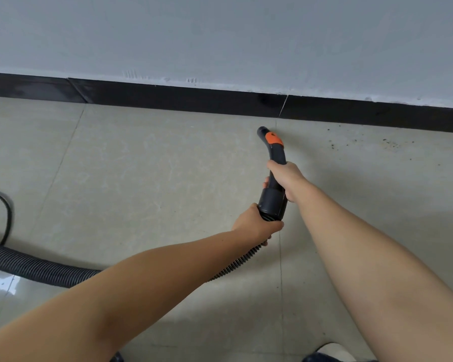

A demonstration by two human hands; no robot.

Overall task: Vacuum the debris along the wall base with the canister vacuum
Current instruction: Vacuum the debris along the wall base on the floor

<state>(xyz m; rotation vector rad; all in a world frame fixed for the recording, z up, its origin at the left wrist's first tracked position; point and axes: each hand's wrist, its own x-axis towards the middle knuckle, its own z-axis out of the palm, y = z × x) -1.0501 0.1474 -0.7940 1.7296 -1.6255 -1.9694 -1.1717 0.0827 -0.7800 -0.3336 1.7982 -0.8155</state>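
A black curved vacuum handle [274, 152] with an orange slider points its open end toward the black wall base [183, 96], just short of it. My right hand [288, 180] grips the handle's middle. My left hand [256, 224] holds the ribbed grey hose [37, 269] right behind the handle's cuff. The hose runs back to the left under my left forearm. Dark debris specks [387, 143] lie scattered on the floor tiles by the wall base, to the right of the handle's tip. The canister itself is out of view.
A pale wall [220, 35] rises above the black base strip. Beige floor tiles [141, 178] spread out on both sides. A thin black cord [8, 212] loops at the left edge. Shoe tips [332, 355] show at the bottom.
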